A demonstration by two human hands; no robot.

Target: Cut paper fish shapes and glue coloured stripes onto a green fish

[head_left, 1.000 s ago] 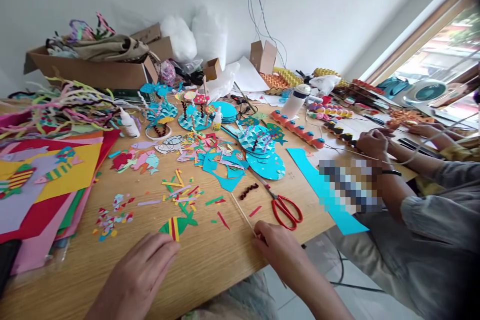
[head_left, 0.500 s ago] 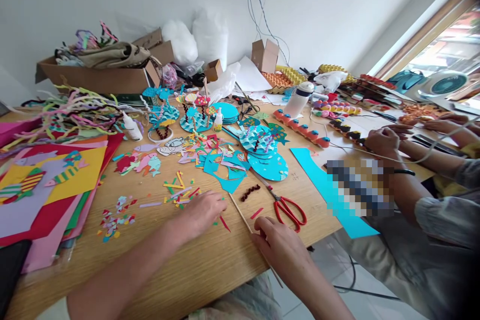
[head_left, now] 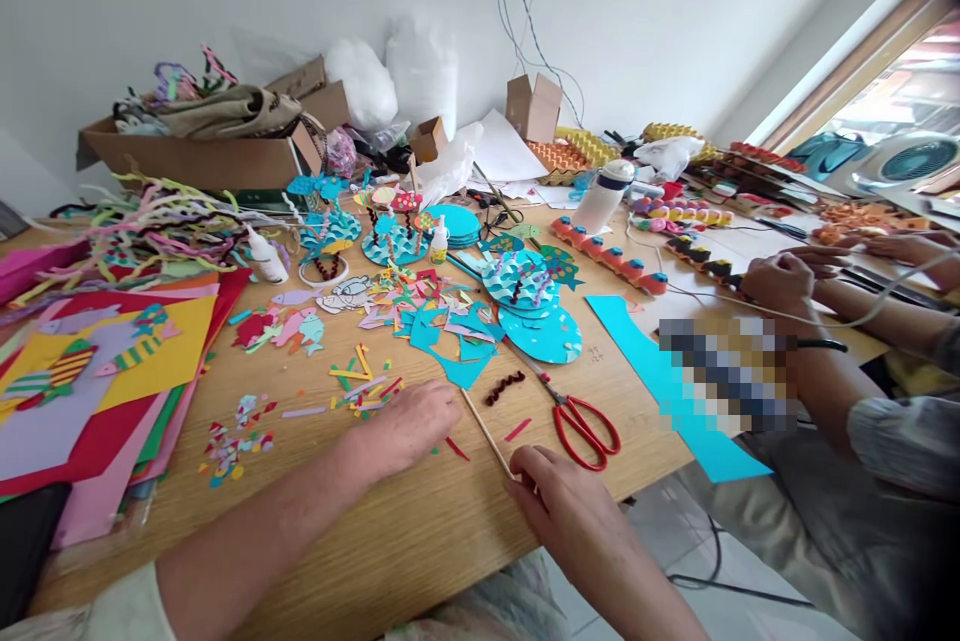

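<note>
A thin wooden stick (head_left: 489, 433) slants over the table between my hands. My right hand (head_left: 566, 501) pinches its near end with thumb and fingers. Beside the stick's far end is my left hand (head_left: 420, 424), back up, fingers curled together; whatever they may hold is hidden. Just beyond the stick lies a coiled dark brown pipe cleaner (head_left: 505, 388). Red-handled scissors (head_left: 585, 431) rest to the right of it. Small red paper strips (head_left: 518, 429) lie close by, and a cut blue paper scrap (head_left: 461, 371) touches the area past the stick's tip.
Colourful paper scraps (head_left: 420, 306) and blue discs (head_left: 540, 333) spread ahead. Left are stacked coloured sheets (head_left: 112, 421) and pipe cleaners (head_left: 150, 231). A glue bottle (head_left: 439, 241) stands near finished crafts. A blue paper strip (head_left: 667, 391) and a co-worker's hands (head_left: 780, 281) are right.
The stick's near end no longer sticks out beyond my right hand. Both hands stay in nearly the same place, and the view has shifted slightly.
</note>
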